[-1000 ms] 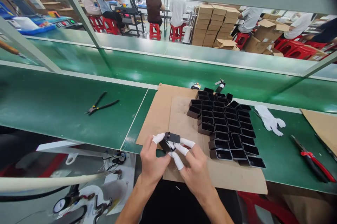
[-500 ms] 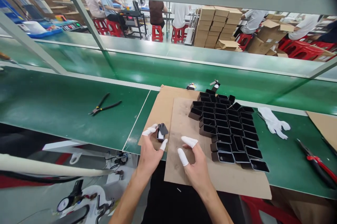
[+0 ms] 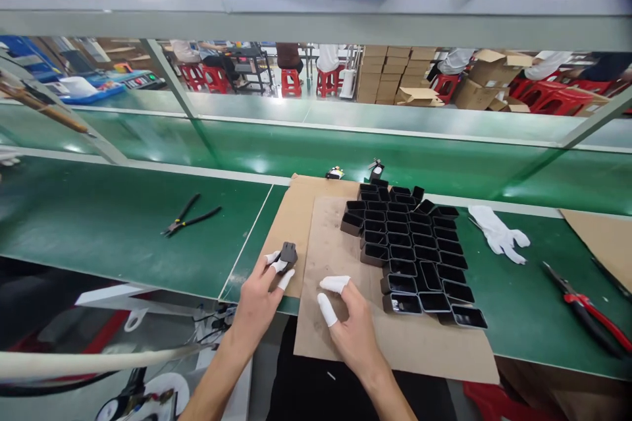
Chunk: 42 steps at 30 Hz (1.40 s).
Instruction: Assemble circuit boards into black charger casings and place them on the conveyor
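Note:
My left hand (image 3: 261, 296), with white finger cots on its fingertips, grips a small black plastic casing (image 3: 288, 253) above the left part of the cardboard. Its top face has two short raised strips; the fingers hide its lower side. My right hand (image 3: 353, 325), also in white finger cots, is open over the cardboard sheet (image 3: 340, 263), thumb and forefinger apart with nothing between them. To its right stand rows of black open-topped rectangular housings (image 3: 399, 240), packed close together.
Black-handled cutters (image 3: 190, 215) lie on the green bench at left. Red-and-black pliers (image 3: 585, 309) and a white glove (image 3: 498, 233) lie at right. Small parts (image 3: 376, 170) sit behind the housings. A metal frame bar (image 3: 316, 29) crosses above; people sit beyond it.
The black casing has turned in my left hand: its white inside showed before, and now its top face with the strips shows. The view has tilted up; my right hand stays open.

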Available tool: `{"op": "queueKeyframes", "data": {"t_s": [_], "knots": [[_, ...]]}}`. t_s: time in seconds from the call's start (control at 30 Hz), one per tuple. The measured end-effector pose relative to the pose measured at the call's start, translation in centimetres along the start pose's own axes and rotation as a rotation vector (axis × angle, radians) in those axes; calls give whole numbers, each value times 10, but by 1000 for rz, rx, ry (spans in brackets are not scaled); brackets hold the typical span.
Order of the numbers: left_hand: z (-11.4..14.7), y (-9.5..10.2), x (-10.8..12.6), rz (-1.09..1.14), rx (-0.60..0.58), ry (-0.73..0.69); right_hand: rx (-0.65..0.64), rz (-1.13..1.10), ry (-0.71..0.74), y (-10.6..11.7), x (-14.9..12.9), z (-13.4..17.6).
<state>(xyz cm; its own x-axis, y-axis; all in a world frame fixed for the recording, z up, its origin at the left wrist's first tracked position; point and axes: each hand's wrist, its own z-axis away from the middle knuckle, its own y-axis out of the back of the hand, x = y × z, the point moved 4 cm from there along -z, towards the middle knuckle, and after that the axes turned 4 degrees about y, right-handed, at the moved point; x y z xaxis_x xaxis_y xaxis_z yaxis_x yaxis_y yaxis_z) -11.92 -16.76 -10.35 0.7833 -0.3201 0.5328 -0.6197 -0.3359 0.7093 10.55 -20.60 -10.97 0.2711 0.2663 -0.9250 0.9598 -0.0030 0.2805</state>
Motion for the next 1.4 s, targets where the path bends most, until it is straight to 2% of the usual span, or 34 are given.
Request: {"op": "queueKeyframes", "data": {"t_s": [0.2, 0.37, 0.53, 0.73, 0.83, 1.03, 1.1, 1.23, 1.3, 1.4], "knots": [[-13, 13, -14, -43, 125, -9, 9, -11, 0, 1, 1, 0], [-21, 16, -17, -28, 43, -30, 27, -10, 30, 2, 0, 1], [-25, 29, -14, 13, 152, 20, 27, -4, 55, 0, 1, 2], [-13, 6, -27, -35, 52, 33, 16, 13, 66, 0, 2, 2], [-10, 4, -27, -37, 88, 34, -1, 6, 64, -1, 4, 3], [-11, 18, -13, 12, 215, 20, -3, 4, 75, -3, 5, 3], [-11, 17, -15, 112, 186, 71, -3, 10, 75, -3, 5, 2], [-11, -2, -25, 348, -6, 239, -4, 35, 78, -3, 5, 2], [-11, -9, -28, 413, 1, 301, -4, 36, 81, -3, 6, 3], [-11, -8, -25, 541, 80, 406, 3, 32, 85, -2, 6, 4]]}}
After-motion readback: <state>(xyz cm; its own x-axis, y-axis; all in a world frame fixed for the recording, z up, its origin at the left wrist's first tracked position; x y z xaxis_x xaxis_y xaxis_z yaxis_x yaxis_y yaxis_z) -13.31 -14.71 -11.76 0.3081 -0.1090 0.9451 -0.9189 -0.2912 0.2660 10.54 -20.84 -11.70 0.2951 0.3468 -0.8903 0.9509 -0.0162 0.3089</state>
